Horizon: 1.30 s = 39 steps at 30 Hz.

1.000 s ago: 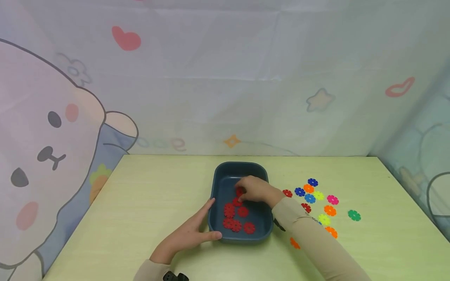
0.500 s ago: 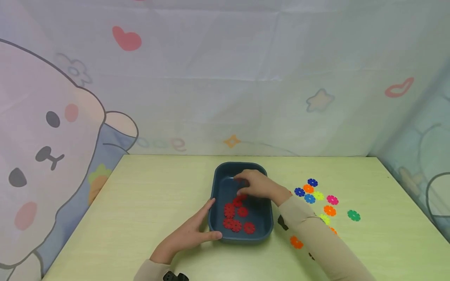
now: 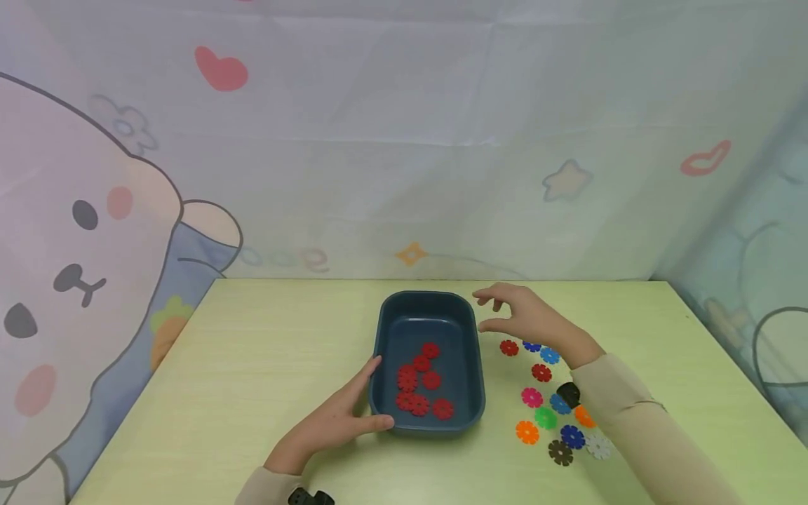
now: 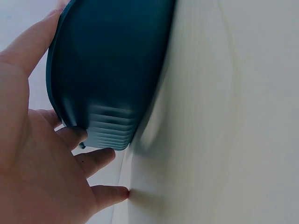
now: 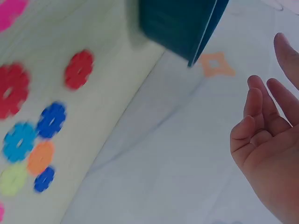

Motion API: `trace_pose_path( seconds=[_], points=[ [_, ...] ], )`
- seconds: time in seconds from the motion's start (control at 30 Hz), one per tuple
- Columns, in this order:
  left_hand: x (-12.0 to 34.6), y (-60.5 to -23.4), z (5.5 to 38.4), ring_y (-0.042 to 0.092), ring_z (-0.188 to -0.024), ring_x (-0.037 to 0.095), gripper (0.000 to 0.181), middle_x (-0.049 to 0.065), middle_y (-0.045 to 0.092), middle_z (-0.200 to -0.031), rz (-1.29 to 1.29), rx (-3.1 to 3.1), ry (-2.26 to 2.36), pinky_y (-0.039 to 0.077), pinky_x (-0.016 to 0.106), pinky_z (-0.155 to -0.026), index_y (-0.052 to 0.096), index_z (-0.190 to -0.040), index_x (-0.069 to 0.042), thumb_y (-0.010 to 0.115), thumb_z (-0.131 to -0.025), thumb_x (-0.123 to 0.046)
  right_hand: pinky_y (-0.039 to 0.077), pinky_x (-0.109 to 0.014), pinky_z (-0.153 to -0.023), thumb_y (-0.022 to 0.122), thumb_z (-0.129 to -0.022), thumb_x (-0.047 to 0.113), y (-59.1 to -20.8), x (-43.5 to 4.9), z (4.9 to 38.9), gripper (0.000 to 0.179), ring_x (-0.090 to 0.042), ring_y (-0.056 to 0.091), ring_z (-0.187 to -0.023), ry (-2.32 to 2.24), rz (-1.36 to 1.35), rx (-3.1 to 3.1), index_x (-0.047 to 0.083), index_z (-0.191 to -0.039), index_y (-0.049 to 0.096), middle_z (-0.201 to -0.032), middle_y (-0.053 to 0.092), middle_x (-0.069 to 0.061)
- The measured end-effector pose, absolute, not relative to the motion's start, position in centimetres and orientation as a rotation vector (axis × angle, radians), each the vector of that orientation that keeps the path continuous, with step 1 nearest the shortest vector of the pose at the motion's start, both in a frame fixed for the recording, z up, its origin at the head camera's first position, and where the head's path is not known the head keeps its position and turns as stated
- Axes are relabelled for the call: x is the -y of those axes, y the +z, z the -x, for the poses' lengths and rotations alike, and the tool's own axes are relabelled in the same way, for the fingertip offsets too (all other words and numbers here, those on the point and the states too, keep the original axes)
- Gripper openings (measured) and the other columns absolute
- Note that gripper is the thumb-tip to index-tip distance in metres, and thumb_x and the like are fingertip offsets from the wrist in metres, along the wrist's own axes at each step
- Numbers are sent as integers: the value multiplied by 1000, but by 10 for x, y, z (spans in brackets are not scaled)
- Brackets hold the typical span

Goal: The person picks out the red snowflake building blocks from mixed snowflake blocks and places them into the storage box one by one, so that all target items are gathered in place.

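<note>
A dark blue plastic bin (image 3: 467,379) stands on the table with several red notched flower discs (image 3: 431,380) in its near half. At its near left corner my left hand (image 3: 334,424) holds the rim, thumb on the corner and fingers along the left side. In the left wrist view, fingertips of the left hand (image 4: 51,172) rest against the bin's ribbed outer wall (image 4: 112,123). My right hand (image 3: 527,319) hovers just beyond the bin's right rim, thumb and fingers apart and holding nothing. The right wrist view shows the right hand (image 5: 271,126) with loosely bent fingers.
To the bin's right lie loose notched discs, among them a red disc (image 3: 508,348), an orange disc (image 3: 527,432), a brown disc (image 3: 560,452) and a white disc (image 3: 597,446). My right forearm hides others. A printed cloth (image 3: 353,175) hangs behind the table (image 3: 252,365).
My right hand has lifted out of the bin and moved right over its rim, uncovering the red discs inside. The left hand keeps its place at the bin's corner.
</note>
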<state>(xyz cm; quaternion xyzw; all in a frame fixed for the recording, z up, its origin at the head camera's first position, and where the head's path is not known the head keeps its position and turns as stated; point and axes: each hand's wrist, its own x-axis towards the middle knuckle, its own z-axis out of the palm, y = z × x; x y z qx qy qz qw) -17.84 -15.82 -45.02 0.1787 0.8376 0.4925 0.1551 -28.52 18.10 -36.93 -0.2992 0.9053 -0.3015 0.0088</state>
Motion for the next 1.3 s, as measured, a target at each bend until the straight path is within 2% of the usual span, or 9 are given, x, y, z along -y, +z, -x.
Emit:
trace_pose_path(
  seconds=[0.3, 0.5, 0.9, 1.13, 1.3],
  points=[
    [164, -450, 179, 8, -148, 32, 96, 8, 9, -162, -501, -2430, 1405, 16, 59, -114, 9, -157, -19, 73, -87, -34, 51, -32, -74, 75, -85, 18, -393, -216, 292, 50, -27, 52, -98, -901, 848, -2786, 1, -129, 58, -119, 62, -16],
    [163, -452, 179, 8, -148, 31, 96, 6, 9, -162, -499, -2418, 1415, 16, 57, -115, 8, -157, -20, 73, -87, -34, 50, -31, -73, 74, -84, 11, -417, -225, 302, 48, -33, 51, -99, -893, 788, -2692, -3, -127, 58, -121, 60, -21],
    [161, -451, 179, 7, -148, 29, 98, 4, 9, -162, -491, -2409, 1429, 15, 57, -115, 7, -157, -20, 73, -86, -33, 50, -36, -79, 77, -82, 15, -438, -223, 313, 48, -26, 53, -93, -829, 682, -2694, -1, -125, 61, -117, 62, -15],
    [158, -452, 180, 7, -148, 31, 97, 6, 9, -162, -508, -2411, 1427, 16, 58, -115, 8, -157, -18, 73, -86, -34, 50, -32, -74, 78, -80, 15, -442, -221, 315, 45, -22, 52, -87, -748, 629, -2732, -1, -120, 64, -105, 62, -8],
    [158, -451, 180, 8, -148, 30, 98, 6, 9, -162, -505, -2419, 1422, 16, 58, -115, 8, -157, -18, 73, -86, -35, 49, -29, -70, 78, -80, 14, -444, -222, 316, 36, -21, 52, -84, -748, 593, -2734, 1, -113, 70, -104, 62, -8]
  ],
)
